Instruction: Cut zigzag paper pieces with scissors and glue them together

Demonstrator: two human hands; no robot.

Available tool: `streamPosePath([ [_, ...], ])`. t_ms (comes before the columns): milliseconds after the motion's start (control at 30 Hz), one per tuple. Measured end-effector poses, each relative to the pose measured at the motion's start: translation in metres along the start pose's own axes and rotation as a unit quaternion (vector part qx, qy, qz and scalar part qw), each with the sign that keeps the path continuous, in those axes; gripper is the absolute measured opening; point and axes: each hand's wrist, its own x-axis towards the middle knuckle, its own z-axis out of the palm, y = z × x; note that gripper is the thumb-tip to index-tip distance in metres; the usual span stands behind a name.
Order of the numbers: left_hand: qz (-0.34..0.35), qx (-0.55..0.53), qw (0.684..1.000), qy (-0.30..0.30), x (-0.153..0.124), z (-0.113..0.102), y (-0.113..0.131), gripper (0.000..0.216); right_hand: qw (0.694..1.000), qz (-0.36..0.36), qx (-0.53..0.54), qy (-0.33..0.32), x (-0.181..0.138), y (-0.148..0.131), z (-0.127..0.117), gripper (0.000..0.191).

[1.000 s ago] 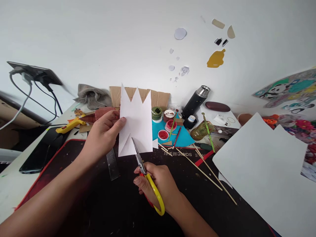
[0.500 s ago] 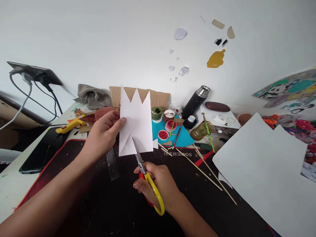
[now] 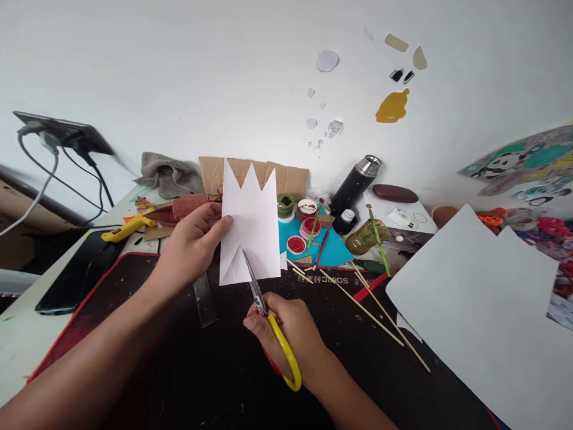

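White paper: the white paper [image 3: 257, 221] is at the hub of your clock, held up above the black desk mat [image 3: 201, 376]; its 12 o'clock edge has three sharp points, and a slanting cut rises from its lower left corner.
Left hand: your left hand [image 3: 192, 242] reaches in from 8 o'clock and pinches the paper's left edge between thumb and fingers.
Right hand: your right hand [image 3: 289, 334] is at 5 o'clock, thumb and fingers wrapped around the handles of the scissors [image 3: 285, 349]; some fingers are hidden behind.
Blades: they point towards 11 o'clock and lie nearly together, tips just beside the peak of that slanting cut; you cannot tell from this view whether they touch the sheet.
Ruler: the ruler [image 3: 205, 304] lies on the mat at 7 o'clock.
Paint: the green paint pot [image 3: 285, 206] stands near 3 o'clock; the red paint pot [image 3: 296, 244], a little below it, sits on the blue sheet [image 3: 335, 254].
Skewers: two long bamboo skewers [image 3: 362, 307] lie at 4 o'clock.
Flask: the black vacuum flask [image 3: 353, 185] leans between 2 and 3 o'clock, near the wall.
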Motion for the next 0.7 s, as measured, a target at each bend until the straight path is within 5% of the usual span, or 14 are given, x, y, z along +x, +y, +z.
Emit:
streamPosePath([
  [700, -0.024, -0.003, 1.000, -0.005, -0.0015, 0.0007, -0.0035, 0.020, 0.998, 0.016, -0.064, 0.012, -0.0008, -0.0044, -0.0004, 0.040],
])
